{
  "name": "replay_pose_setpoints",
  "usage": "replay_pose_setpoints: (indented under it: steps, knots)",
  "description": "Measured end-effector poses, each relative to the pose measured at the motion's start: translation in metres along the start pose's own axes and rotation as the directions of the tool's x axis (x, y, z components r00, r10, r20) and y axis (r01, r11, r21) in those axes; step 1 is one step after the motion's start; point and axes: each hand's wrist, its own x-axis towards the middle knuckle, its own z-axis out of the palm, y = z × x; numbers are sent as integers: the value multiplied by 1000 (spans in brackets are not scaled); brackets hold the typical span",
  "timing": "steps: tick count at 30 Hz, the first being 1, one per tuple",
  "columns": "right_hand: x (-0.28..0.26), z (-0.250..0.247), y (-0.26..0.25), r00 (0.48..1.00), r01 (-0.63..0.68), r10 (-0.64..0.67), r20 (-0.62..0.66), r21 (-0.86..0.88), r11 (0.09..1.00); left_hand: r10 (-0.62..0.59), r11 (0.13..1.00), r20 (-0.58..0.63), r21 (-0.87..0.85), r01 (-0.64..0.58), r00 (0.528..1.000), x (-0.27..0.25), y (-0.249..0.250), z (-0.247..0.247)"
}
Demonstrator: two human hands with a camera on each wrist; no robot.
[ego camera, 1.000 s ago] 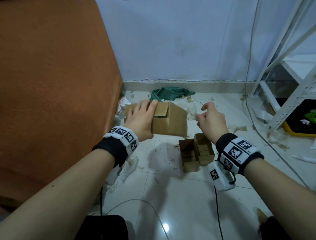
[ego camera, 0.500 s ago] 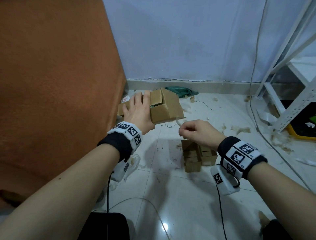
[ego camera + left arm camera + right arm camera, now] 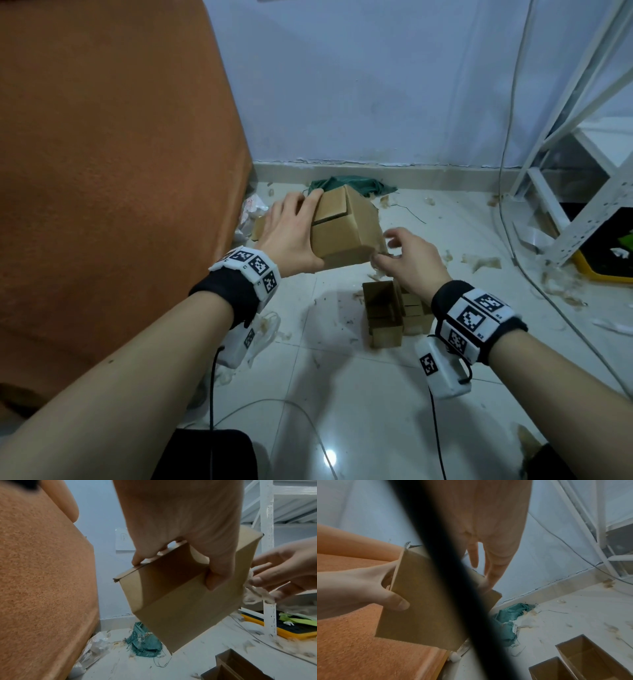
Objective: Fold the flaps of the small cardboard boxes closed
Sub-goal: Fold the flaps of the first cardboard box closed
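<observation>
Cardboard box (image 3: 346, 236): mid-frame in the head view, lifted off the tiled floor (image 3: 342, 394), tilted, flaps folded in. Left hand (image 3: 291, 236): grips the box's left side, fingers over the top flaps, thumb on the near face. Right hand (image 3: 411, 263): at the box's lower right corner, fingers straight and loose, tips touching cardboard; a pale fibrous scrap (image 3: 254, 596) hangs beside them. Open small boxes (image 3: 383, 313): on the floor, lower centre. Green cloth (image 3: 356, 183): upper centre, behind the box.

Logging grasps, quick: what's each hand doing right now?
Left hand: grips the brown cardboard box.
Right hand: by box and whitish fibre scrap; grip cannot be told.
</observation>
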Motion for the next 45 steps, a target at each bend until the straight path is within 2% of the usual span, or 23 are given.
replay_pose_setpoints:
  steps: [5,10,14,18,21,24,28,33,38,43,45]
  knots:
    - [-4,-1,-5,998,61,-61,18,-26,998,-27,999,0,21,27,1000,0,-1,0]
    - [-7,-1,-10,974,95,-88,208,-27,995,-41,993,-13,114,42,999,-1,-2,3]
    - [-10,-3,-12,964,81,-83,254,20,997,-61,990,-17,124,63,998,-1,0,4]
    - [-15,-1,-19,919,105,-124,374,71,992,-164,979,-49,118,169,985,2,-4,2]
    - [-18,4,-22,914,183,-201,351,85,979,-172,981,-48,81,175,984,3,-3,1]
    - [-18,6,-24,905,203,-230,357,113,973,-127,985,-36,112,130,991,4,-1,7]
    - [-21,9,-26,877,248,-275,394,118,961,-128,986,-25,107,130,991,5,-1,9]
    - [-23,6,-32,908,240,-291,303,195,951,-99,977,15,189,94,995,3,0,12]
    - [-26,6,-38,892,267,-336,304,246,932,-62,976,28,209,55,998,3,-1,14]
    - [-21,2,-36,950,292,-308,58,189,938,6,961,81,274,-28,997,0,-1,17]
    - [-18,0,-35,953,298,-302,10,137,945,20,955,106,292,-50,994,0,-1,18]
